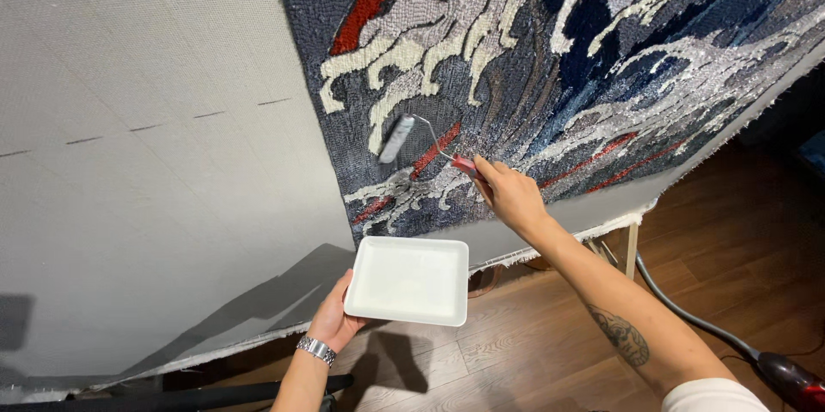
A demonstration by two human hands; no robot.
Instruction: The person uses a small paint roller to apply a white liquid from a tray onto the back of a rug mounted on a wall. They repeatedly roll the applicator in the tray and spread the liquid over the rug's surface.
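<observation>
- Your right hand (509, 193) has its fingers wrapped around the red handle of a small roller (397, 139), whose grey sleeve presses on the back of the tufted rug (550, 60) close to the rug's lower left edge.
- Your left hand (333, 317) grips the near left corner of a shallow white tray (409, 280) with its fingers tucked underneath, holding it just below the rug's bottom edge.
- Keep the tray level and directly under the roller so any drips land in it rather than on the wooden floor (533, 352).
- Roll with even pressure along the yarn rows, overlapping each pass, and stay inside the tufted area, off the bare grey backing cloth (155, 163).
- Mind the hose (687, 313) lying on the floor by your right arm.
</observation>
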